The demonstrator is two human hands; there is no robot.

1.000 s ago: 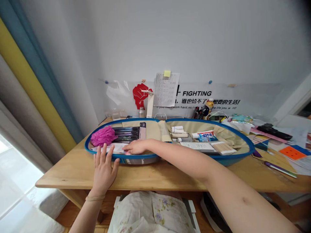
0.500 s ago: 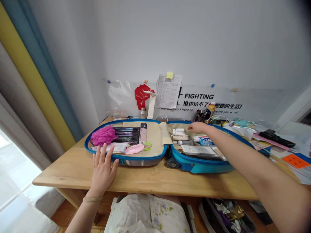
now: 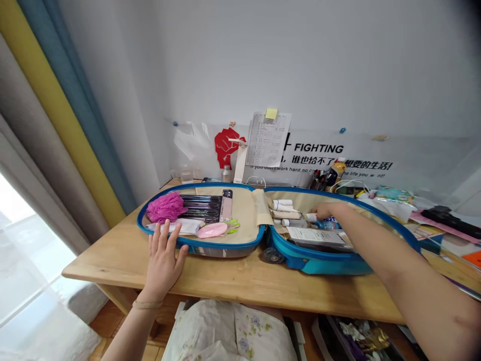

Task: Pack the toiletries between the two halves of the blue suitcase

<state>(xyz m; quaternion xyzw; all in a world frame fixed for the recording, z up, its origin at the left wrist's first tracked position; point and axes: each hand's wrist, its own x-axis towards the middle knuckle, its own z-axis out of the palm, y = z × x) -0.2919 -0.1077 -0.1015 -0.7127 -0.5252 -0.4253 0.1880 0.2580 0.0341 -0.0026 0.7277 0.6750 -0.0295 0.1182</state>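
Note:
An open blue suitcase (image 3: pixel 225 245) lies flat on the table, with its two beige-lined halves side by side. My left hand (image 3: pixel 163 260) rests open at the front rim of the left half, fingers spread and holding nothing. That half holds a pink mesh bath sponge (image 3: pixel 165 207), a pack of toothbrushes (image 3: pixel 199 208) and a pink soap box (image 3: pixel 212 230). My right hand (image 3: pixel 326 210) reaches into the right half, its fingertips at a white tube (image 3: pixel 310 217). Around it lie rolled white tubes (image 3: pixel 281 204) and a flat white box (image 3: pixel 315 236).
The suitcase stands on a light wooden table (image 3: pixel 233 286), with a suitcase wheel (image 3: pixel 271 254) at the centre. Papers and a black case (image 3: pixel 451 220) lie to the right. Bottles and pens stand behind, against a wall poster (image 3: pixel 319 150).
My right hand has moved from the left half, over the pink soap box, across to the right half among the tubes. My left hand has stayed in place, and the view has shifted slightly.

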